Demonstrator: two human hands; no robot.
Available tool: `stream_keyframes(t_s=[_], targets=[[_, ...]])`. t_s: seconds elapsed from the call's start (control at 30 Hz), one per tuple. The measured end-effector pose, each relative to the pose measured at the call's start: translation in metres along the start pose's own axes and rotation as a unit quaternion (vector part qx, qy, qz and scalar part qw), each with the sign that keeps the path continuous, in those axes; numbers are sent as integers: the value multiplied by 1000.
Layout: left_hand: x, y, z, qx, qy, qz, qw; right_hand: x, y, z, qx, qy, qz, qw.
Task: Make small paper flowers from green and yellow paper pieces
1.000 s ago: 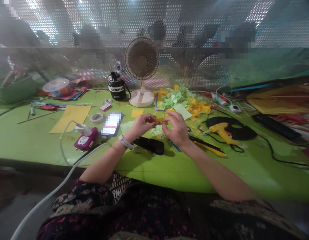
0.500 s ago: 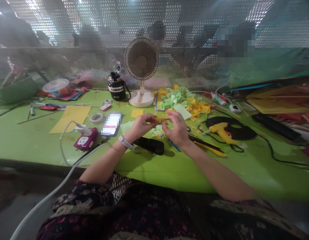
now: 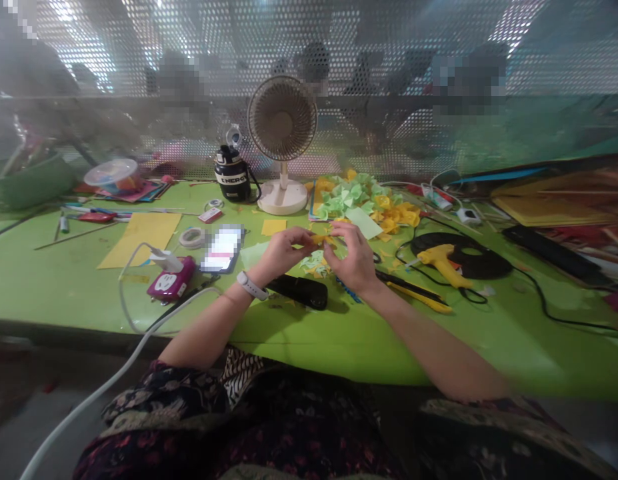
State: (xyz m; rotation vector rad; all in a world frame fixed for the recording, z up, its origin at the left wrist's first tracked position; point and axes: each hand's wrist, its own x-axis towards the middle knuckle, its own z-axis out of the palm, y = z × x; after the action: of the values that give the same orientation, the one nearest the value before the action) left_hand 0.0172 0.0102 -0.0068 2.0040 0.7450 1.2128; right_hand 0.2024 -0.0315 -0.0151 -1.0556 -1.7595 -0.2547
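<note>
Fingertips closed, the left hand (image 3: 285, 251) and right hand (image 3: 356, 261) pinch 1 yellow paper (image 3: 319, 239) at the left hand's 3 o'clock, seemingly from 2 sides to steady so small a piece, while the glue gun (image 3: 445, 263) lies at the right hand's 3 o'clock, perhaps for easy reach.

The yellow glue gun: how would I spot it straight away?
On the green table, look right of the right hand for the flat black disc. The glue gun overlaps its left side. Unlike the slim yellow item nearby, it is pistol-shaped.
</note>
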Motion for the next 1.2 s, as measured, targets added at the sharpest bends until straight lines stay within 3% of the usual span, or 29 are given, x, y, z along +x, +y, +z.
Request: stream_keyframes(t_s=[0.63, 1.2], targets=[[2, -3, -2, 11, 13, -3, 1000, 0, 1, -1, 4, -12, -27, 1000], [0, 1, 1, 16, 16, 13, 1000, 2, 0, -2, 10, -17, -4, 1000]])
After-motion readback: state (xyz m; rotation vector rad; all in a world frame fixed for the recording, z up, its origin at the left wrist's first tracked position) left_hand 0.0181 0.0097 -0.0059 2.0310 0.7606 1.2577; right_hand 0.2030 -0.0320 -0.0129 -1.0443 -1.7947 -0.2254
